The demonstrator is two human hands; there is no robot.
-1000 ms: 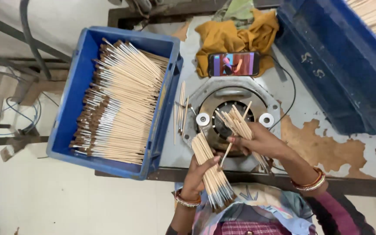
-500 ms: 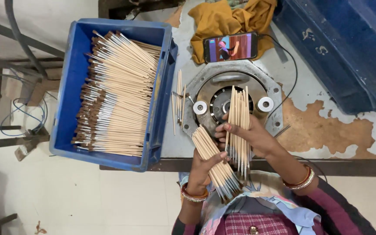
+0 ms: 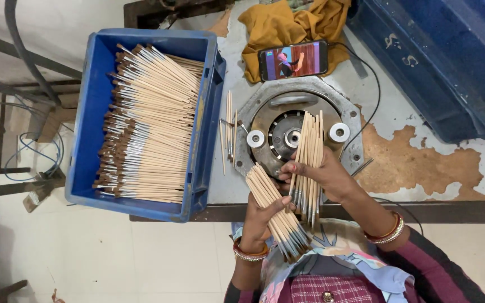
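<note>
Brushes point(image 3: 309, 163) sat clamped in your right hand point(image 3: 326, 179) over the machine point(image 3: 296, 120), your left hand point(image 3: 259, 216) gripped another bundle point(image 3: 276, 213) just below, and the crate point(image 3: 94, 112) leftward already looked well filled.

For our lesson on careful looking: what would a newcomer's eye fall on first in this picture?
First, the blue crate at the left, packed with rows of wooden-handled brushes. Next, at the bench's near edge, the left hand and right hand each grip a bundle of brush handles over a round metal machine plate. Behind it a phone with a lit screen lies on a mustard cloth.
</note>
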